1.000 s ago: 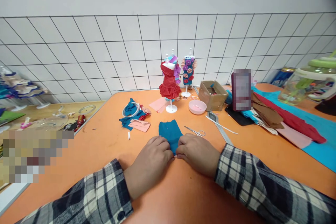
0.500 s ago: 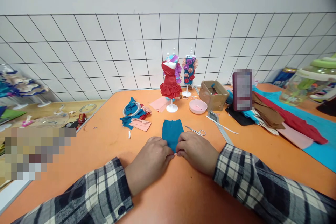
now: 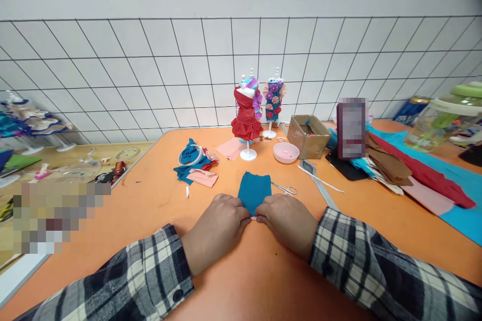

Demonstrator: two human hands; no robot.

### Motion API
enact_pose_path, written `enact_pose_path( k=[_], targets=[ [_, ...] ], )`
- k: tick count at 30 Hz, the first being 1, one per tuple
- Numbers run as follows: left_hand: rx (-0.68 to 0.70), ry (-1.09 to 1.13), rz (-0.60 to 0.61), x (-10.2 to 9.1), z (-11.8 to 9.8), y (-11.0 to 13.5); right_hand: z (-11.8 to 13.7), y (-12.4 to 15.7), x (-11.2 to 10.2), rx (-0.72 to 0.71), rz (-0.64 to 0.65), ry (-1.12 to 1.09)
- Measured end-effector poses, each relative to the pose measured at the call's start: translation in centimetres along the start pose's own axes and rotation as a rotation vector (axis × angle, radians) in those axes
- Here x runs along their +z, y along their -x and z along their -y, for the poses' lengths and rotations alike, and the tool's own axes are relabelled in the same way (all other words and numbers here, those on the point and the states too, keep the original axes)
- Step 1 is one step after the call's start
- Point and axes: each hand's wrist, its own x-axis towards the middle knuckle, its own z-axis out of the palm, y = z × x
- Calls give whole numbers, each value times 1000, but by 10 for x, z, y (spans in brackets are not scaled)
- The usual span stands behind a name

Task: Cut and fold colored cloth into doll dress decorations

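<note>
A small piece of teal cloth (image 3: 255, 189) lies on the orange table (image 3: 158, 210) in front of me. My left hand (image 3: 216, 230) and my right hand (image 3: 288, 221) rest knuckles-up side by side at its near edge. Both have their fingers curled and pinch the near end of the cloth between them. The fingertips are hidden under the hands. Small scissors (image 3: 285, 189) lie just right of the cloth.
Beyond stand a red-dressed mini mannequin (image 3: 246, 120) and a flowered one (image 3: 272, 103), a pink bowl (image 3: 285, 152), a cardboard box (image 3: 309, 135), a fabric pile with a ring (image 3: 194, 163) and a ruler (image 3: 318, 180). Stacked fabrics (image 3: 414, 175) and a jar (image 3: 444, 118) fill the right side.
The teal cloth has shifted and turned slightly to the right while both hands stay pinched at its near end. The view has also drifted a little.
</note>
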Motion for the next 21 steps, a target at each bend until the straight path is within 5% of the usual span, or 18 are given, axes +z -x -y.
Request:
enact_pose_path(
  k=[6,21],
  targets=[
    [100,-30,-62,0,0,1,0,0,0,45,3,-32],
    [33,-43,-62,-2,-1,0,-3,-2,-2,4,-41,29]
  ],
)
